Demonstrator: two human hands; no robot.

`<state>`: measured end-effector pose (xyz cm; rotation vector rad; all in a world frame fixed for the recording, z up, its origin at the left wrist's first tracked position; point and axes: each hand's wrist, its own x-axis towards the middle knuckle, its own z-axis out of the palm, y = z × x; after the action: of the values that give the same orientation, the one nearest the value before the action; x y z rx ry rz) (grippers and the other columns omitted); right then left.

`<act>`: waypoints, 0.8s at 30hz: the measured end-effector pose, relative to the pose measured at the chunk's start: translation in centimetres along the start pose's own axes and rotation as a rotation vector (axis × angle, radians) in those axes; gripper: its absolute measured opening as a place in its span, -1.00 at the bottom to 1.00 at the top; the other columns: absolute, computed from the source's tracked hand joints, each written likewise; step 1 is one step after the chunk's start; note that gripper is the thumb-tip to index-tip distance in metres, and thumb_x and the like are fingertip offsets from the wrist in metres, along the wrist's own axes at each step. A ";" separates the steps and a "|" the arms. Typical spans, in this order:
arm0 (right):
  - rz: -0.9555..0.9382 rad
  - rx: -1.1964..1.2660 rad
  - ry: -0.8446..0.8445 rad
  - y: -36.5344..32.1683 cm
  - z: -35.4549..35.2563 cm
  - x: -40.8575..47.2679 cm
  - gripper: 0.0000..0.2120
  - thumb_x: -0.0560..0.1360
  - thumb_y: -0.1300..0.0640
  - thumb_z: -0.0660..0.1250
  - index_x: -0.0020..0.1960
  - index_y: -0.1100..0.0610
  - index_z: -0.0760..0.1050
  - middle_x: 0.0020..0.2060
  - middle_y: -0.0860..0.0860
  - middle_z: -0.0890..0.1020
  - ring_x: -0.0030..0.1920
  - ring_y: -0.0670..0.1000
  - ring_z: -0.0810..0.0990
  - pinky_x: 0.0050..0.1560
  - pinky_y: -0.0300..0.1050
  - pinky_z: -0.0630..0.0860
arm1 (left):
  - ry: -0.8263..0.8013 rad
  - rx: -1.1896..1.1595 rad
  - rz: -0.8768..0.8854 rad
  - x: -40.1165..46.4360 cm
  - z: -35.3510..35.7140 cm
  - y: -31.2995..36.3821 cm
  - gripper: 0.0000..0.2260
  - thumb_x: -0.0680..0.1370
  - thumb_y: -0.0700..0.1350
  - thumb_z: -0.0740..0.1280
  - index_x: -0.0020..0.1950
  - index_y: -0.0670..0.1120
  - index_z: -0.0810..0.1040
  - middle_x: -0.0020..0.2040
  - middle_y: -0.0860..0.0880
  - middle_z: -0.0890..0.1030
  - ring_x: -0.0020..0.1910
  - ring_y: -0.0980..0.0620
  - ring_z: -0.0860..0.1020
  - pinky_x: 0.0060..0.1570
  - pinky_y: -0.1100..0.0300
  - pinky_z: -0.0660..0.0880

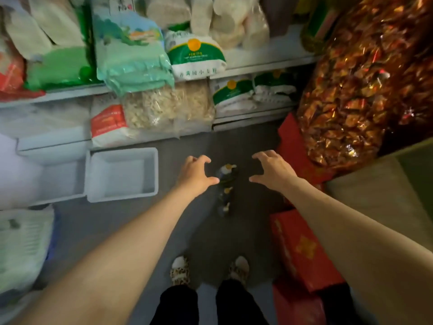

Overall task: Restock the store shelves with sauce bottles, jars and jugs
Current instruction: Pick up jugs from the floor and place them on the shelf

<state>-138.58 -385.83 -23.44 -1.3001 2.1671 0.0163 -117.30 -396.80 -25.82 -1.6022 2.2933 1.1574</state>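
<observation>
Both hands reach down over the grey floor (pixel 121 231), fingers spread and loosely curved, grasping nothing: the left hand (pixel 195 171) and right hand (pixel 273 171) flank a short row of dark bottles (pixel 226 184) standing on the floor between them. Bagged goods (pixel 131 48) fill the shelves (pixel 257 64) ahead.

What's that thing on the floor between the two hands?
In the head view, a row of dark bottles with pale caps stands on the grey floor, between the left hand and the right hand. Neither hand touches them.
</observation>
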 end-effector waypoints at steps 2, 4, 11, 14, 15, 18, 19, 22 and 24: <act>0.038 0.033 -0.009 0.4 2.7 -0.5 -0.31 0.46 -0.10 0.50 0.50 -0.02 0.30 0.42 0.09 0.36 0.39 0.16 0.41 0.28 0.05 0.50 | -0.026 0.014 0.004 0.2 1.7 -1.6 -0.48 0.42 0.06 0.54 0.32 0.11 0.43 0.33 -0.07 0.32 0.32 -0.14 0.40 0.18 0.03 0.40; 0.082 0.054 -0.021 1.0 5.7 -1.1 -0.31 0.47 -0.10 0.49 0.50 -0.02 0.30 0.42 0.09 0.36 0.40 0.15 0.40 0.29 0.04 0.50 | -0.063 0.010 0.008 0.5 3.6 -3.3 -0.49 0.43 0.04 0.54 0.32 0.09 0.44 0.34 -0.08 0.33 0.34 -0.13 0.39 0.19 0.04 0.38; 0.240 0.143 -0.053 3.5 19.4 -0.5 -0.32 0.46 -0.12 0.49 0.48 -0.01 0.32 0.38 0.09 0.39 0.36 0.15 0.44 0.29 0.05 0.49 | -0.170 0.005 0.013 2.3 12.4 -11.9 -0.48 0.46 0.02 0.52 0.36 0.04 0.42 0.34 -0.08 0.34 0.33 -0.11 0.41 0.19 0.10 0.38; 0.259 0.176 -0.052 5.2 25.4 1.4 -0.33 0.45 -0.13 0.49 0.47 -0.01 0.33 0.36 0.10 0.41 0.32 0.15 0.47 0.27 0.08 0.51 | -0.178 0.009 -0.003 3.9 17.3 -16.0 -0.46 0.46 0.06 0.51 0.38 0.04 0.42 0.34 -0.08 0.35 0.33 -0.11 0.42 0.23 0.10 0.37; 0.266 0.187 -0.042 6.0 27.5 2.3 -0.33 0.45 -0.14 0.49 0.46 -0.02 0.34 0.36 0.10 0.41 0.32 0.16 0.48 0.27 0.08 0.51 | -0.182 0.007 -0.009 4.6 19.2 -17.3 -0.45 0.46 0.07 0.51 0.39 0.04 0.42 0.34 -0.08 0.35 0.33 -0.10 0.42 0.24 0.10 0.36; 0.282 0.230 -0.010 8.3 33.4 5.2 -0.36 0.45 -0.14 0.49 0.44 -0.03 0.36 0.36 0.10 0.42 0.29 0.17 0.50 0.24 0.03 0.52 | -0.176 0.006 -0.032 7.0 24.9 -21.2 -0.43 0.44 0.12 0.51 0.39 0.05 0.41 0.34 -0.09 0.37 0.34 -0.12 0.42 0.24 0.05 0.37; 0.284 0.244 0.000 9.1 35.5 6.3 -0.37 0.45 -0.13 0.49 0.44 -0.02 0.37 0.35 0.10 0.43 0.28 0.16 0.51 0.23 0.00 0.50 | -0.173 0.008 -0.028 8.0 26.8 -22.4 -0.41 0.43 0.15 0.51 0.39 0.06 0.41 0.33 -0.09 0.39 0.33 -0.13 0.43 0.23 0.05 0.37; 0.304 0.322 0.033 11.6 41.7 10.0 -0.41 0.46 -0.12 0.49 0.41 0.01 0.41 0.32 0.11 0.44 0.27 0.12 0.51 0.22 -0.10 0.42 | -0.176 -0.011 0.007 11.6 32.2 -25.8 -0.36 0.40 0.23 0.49 0.40 0.08 0.39 0.33 -0.08 0.41 0.31 -0.12 0.46 0.16 0.11 0.38; 0.314 0.387 0.081 13.2 45.9 12.7 -0.45 0.48 -0.13 0.46 0.39 0.03 0.44 0.30 0.12 0.48 0.26 0.12 0.51 0.21 -0.13 0.40 | -0.174 -0.029 0.066 14.4 35.6 -27.6 -0.32 0.39 0.25 0.49 0.43 0.08 0.37 0.35 -0.08 0.42 0.33 -0.11 0.44 0.18 0.12 0.38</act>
<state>-131.10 -375.07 -71.09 -0.7503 2.2788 -0.3190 -111.58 -389.11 -72.16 -1.3848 2.2428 1.2954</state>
